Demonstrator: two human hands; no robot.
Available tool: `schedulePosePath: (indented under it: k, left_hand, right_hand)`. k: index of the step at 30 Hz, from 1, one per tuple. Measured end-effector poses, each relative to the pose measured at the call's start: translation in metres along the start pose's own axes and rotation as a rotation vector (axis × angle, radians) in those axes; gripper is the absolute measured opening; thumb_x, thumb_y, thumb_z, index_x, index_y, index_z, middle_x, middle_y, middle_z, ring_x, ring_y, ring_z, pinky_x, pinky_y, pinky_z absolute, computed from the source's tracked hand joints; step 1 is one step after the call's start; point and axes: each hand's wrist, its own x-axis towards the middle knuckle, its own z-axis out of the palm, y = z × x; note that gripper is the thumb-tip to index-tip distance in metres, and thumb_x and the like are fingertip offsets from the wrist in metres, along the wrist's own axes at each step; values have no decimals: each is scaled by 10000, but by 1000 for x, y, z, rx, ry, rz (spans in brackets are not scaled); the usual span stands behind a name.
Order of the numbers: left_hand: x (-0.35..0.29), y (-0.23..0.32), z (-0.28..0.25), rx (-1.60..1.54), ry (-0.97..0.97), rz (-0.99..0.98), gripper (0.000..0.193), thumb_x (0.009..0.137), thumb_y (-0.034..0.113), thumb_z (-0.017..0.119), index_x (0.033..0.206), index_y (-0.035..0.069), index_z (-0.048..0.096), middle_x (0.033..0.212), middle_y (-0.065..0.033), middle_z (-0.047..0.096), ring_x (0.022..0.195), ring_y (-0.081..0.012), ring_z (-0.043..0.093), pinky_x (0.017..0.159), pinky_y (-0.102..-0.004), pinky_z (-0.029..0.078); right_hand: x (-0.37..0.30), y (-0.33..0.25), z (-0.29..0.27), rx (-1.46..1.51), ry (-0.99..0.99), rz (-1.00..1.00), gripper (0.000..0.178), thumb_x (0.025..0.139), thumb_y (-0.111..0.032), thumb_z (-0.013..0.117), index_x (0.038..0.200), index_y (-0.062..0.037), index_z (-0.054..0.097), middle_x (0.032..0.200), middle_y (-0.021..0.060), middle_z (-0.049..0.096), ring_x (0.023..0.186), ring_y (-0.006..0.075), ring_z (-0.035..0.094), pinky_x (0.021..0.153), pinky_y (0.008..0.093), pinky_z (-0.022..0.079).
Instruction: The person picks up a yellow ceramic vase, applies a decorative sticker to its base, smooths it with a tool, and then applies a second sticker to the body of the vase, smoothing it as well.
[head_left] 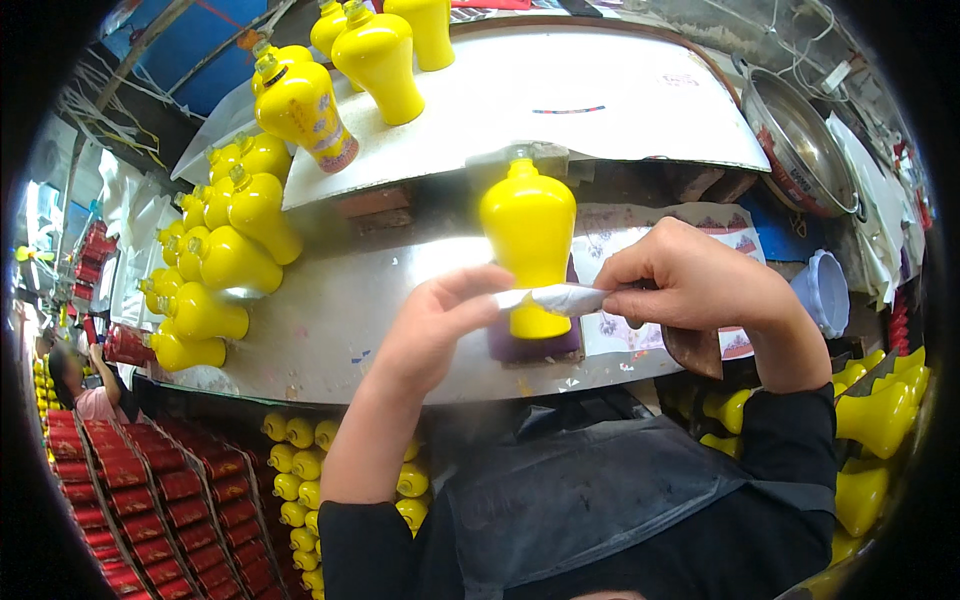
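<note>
A glossy yellow vase-shaped bottle (pixel 528 220) with a clear neck stands upright in front of me on a purple block (pixel 510 346). Across its lower part stretches a thin white strip, apparently paper or film (pixel 565 299), partly folded. My left hand (pixel 440 318) is closed on the strip's left end between thumb and fingers. At the other end my right hand (pixel 690 275) pinches it with thumb and forefinger. Just below the right hand a brown flat piece (pixel 693 350) shows; whether the hand also holds it, I cannot tell. Printed patterned sheets (pixel 628 340) lie beside the block.
Several yellow bottles crowd the bench's left side (pixel 235 258). On the raised white board (pixel 500 90) stand more, one a decorated bottle (pixel 308 115). A metal basin (pixel 800 140) and a pale bucket (pixel 822 290) sit at right. Red boxes (pixel 160 500) are stacked lower left, near another person (pixel 95 390).
</note>
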Motion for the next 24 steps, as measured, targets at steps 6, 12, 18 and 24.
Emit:
schedulePosePath:
  k: [6, 12, 18, 24]
  left_hand:
    - [-1, 7, 5, 203, -6, -20, 288, 854, 61, 827, 1127, 33, 738, 1050, -32, 713, 938, -142, 660, 856, -289, 543]
    - [6, 10, 4, 936, 80, 505, 197, 762, -12, 828, 929, 54, 747, 907, -48, 719, 888, -197, 669, 782, -328, 520]
    - [8, -8, -10, 1258, 245, 1001, 250, 668, -47, 835, 846, 83, 716, 844, -56, 699, 856, -267, 671, 787, -378, 515]
    - [-6, -57, -23, 1348, 322, 1114, 256, 661, -43, 826, 834, 109, 715, 912, -38, 720, 868, -263, 676, 815, -398, 514]
  right_hand:
    - [-1, 2, 3, -202, 82, -53, 144, 917, -79, 706, 1026, -6, 765, 792, 142, 737, 692, 258, 728, 672, 338, 560]
    - [-3, 17, 23, -519, 339, -96, 95, 926, -99, 695, 946, -14, 731, 746, 143, 699, 667, 303, 706, 650, 370, 556]
    - [-10, 42, 62, -936, 533, -200, 171, 870, -54, 690, 1037, -21, 699, 684, 98, 593, 595, 206, 654, 513, 292, 511]
    - [-12, 83, 111, -957, 682, -322, 391, 785, -16, 763, 1173, -55, 752, 742, 72, 602, 571, 190, 595, 498, 317, 476]
